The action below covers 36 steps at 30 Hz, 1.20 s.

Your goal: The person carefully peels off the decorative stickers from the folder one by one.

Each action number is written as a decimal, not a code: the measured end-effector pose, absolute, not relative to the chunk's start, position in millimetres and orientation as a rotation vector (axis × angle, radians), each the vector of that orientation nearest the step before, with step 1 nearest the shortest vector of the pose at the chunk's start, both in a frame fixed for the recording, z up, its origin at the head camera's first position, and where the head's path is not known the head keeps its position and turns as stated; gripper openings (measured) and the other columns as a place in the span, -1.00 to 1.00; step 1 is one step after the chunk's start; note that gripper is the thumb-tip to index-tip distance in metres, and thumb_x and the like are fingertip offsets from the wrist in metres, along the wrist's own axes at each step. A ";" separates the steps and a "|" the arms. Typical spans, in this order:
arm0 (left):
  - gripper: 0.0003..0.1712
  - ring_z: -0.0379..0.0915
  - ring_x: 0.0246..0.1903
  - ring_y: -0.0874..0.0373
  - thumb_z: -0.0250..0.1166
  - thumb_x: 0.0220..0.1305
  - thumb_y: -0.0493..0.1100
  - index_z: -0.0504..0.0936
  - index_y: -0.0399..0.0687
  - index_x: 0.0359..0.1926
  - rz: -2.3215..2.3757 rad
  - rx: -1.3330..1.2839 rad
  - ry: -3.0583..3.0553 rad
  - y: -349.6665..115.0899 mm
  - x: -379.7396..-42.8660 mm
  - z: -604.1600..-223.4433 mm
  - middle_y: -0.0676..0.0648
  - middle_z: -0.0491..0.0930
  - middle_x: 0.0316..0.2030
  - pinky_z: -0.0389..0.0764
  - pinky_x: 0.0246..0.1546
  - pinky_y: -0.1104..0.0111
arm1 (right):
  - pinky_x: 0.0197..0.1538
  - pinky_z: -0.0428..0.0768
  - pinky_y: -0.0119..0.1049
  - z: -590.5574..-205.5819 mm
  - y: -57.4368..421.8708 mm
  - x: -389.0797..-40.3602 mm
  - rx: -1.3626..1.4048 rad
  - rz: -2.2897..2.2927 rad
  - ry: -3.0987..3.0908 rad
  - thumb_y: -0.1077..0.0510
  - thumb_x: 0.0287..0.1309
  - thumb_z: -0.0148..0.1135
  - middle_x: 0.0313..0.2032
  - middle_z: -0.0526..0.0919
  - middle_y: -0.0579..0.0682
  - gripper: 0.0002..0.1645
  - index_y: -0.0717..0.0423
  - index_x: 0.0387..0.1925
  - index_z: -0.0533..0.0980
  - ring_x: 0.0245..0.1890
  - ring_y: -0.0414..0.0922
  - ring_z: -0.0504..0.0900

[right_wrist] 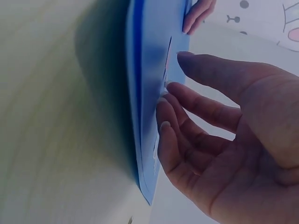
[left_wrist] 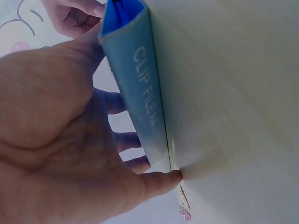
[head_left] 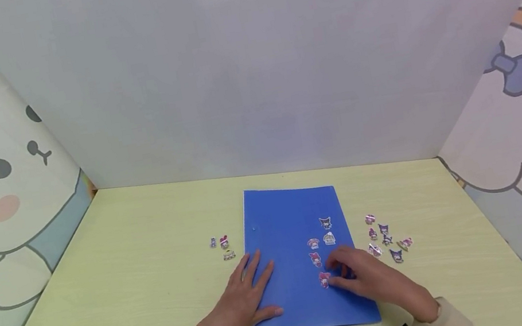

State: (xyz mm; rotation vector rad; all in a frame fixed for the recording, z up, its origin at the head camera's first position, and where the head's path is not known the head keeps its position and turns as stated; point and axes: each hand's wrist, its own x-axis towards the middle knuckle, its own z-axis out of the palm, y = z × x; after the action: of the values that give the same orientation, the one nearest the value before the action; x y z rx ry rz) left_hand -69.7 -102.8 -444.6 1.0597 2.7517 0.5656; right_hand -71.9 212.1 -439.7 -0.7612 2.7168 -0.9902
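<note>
A blue clip file (head_left: 281, 206) lies on the table with several small cartoon stickers on its right half. My left hand (head_left: 239, 305) rests on the file's left side, fingers spread. In the left wrist view the thumb side of that hand (left_wrist: 70, 126) is close to the spine marked CLIP FILE. Over the lower right of the file, my right hand (head_left: 365, 276) has its thumb and forefinger beside a pink sticker (head_left: 324, 279). The right wrist view shows this hand's (right_wrist: 224, 121) thumb apart from its loosely bent fingers, which touch or nearly touch the cover near the sticker's edge.
Several loose stickers (head_left: 397, 255) lie on the table right of the file. To its left are a few more, among them a pink one (head_left: 224, 242) and a pale one (head_left: 229, 255). A plain pale wall (head_left: 245, 72) stands behind the table (head_left: 148, 235), with cartoon-printed sides.
</note>
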 end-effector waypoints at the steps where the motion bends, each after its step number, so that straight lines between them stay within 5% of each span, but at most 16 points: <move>1: -0.06 -0.01 0.47 -0.46 0.25 0.40 0.26 0.28 -0.30 0.51 0.563 1.061 2.753 -102.9 -69.7 -444.7 -0.45 0.10 0.50 0.25 0.35 -0.23 | -0.27 0.58 -0.37 -440.0 211.1 -71.6 -0.756 -0.987 2.717 0.09 0.32 0.39 -0.26 0.56 -0.16 -0.84 0.04 -0.15 0.60 -0.32 -0.27 0.50; 27: -0.05 -0.04 0.48 -0.45 0.24 0.40 0.28 0.26 -0.28 0.52 0.567 1.051 2.743 -103.9 -70.4 -446.7 -0.43 0.08 0.51 0.23 0.35 -0.24 | -0.36 0.57 -0.43 -441.3 196.1 -70.4 -0.622 -1.108 2.655 0.28 0.34 0.33 -0.39 0.59 -0.18 -0.90 0.08 -0.26 0.55 -0.44 -0.33 0.50; 36: -0.05 -0.01 0.48 -0.45 0.24 0.39 0.29 0.27 -0.27 0.52 0.556 1.061 2.756 -103.7 -70.1 -447.2 -0.43 0.09 0.50 0.25 0.35 -0.23 | -0.30 0.60 -0.41 -442.3 200.5 -69.1 -0.786 -1.065 2.716 0.37 0.30 0.32 -0.29 0.63 -0.13 -0.85 0.15 -0.13 0.61 -0.36 -0.33 0.51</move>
State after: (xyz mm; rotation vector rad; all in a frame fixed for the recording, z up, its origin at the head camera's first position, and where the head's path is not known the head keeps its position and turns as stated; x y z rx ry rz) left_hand -70.1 -103.7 -447.2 1.0606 2.7559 0.5561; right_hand -69.1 200.5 -442.3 -0.7862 2.7164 -1.0655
